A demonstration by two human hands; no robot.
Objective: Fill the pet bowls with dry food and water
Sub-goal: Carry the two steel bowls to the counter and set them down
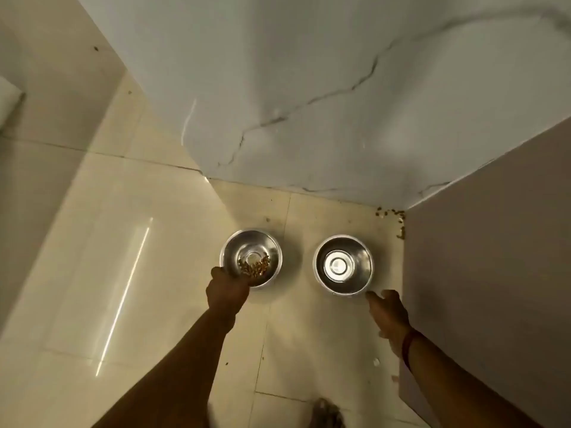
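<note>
Your left steel bowl [247, 242] holds a small heap of brown kibble [254, 267] on its 6 o'clock side. The right steel bowl [360, 253] shows a bright mirrored bottom. Your left hand [227, 291] grips the left bowl's rim at 7 o'clock. Your right hand [389, 313], fingers loosely spread, reaches the right bowl's rim at 5 o'clock, and I cannot tell if it touches. The marble wall [309, 103] closes off 12 o'clock, a grey panel [494, 257] stands near the right bowl at 3 o'clock, and the tile floor [139, 242] lies open toward 9 o'clock.

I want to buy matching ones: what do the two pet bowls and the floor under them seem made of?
The kibble bowl and the right bowl both look like polished stainless steel: silvery, with mirror-like ring reflections. The floor looks like glossy cream ceramic or stone tile, judging by grout lines and a light streak.
</note>
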